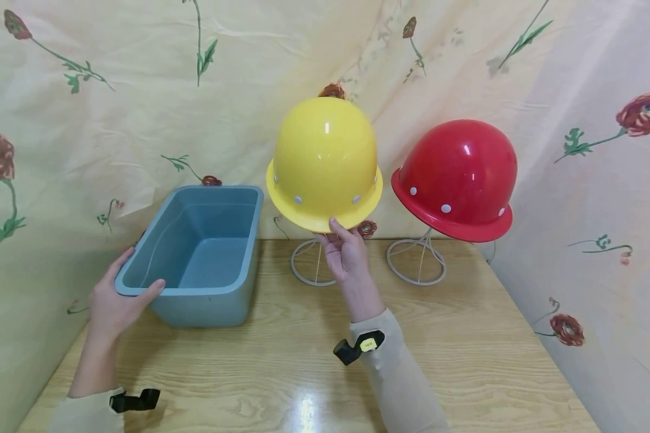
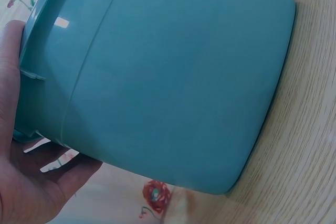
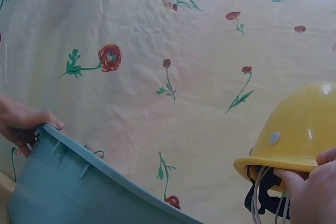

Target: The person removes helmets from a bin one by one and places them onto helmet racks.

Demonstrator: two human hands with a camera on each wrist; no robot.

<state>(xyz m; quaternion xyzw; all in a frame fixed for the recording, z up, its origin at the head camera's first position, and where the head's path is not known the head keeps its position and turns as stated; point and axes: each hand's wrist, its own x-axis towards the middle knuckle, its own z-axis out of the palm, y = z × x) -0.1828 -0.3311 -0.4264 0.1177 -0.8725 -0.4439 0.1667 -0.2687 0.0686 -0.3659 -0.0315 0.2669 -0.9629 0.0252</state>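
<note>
My left hand (image 1: 114, 304) grips the near left corner of a blue-grey plastic tub (image 1: 206, 310), thumb over the rim and fingers along the outside. The tub stands on the table, its inside bare. My right hand (image 1: 348, 252) holds the front brim of a yellow hard hat (image 1: 325, 156), thumb on top and fingers underneath. In the right wrist view, dark straps (image 3: 268, 198) hang inside that hat, with pale wires of a stand beside them. The stand's ring base (image 1: 313, 282) shows below the hat in the head view.
To the right, a red hard hat (image 1: 460, 174) sits tilted on another wire stand (image 1: 416, 282). A wooden table (image 1: 281, 373) lies under everything. Flower-printed cloth (image 1: 141, 72) covers the walls behind and at both sides.
</note>
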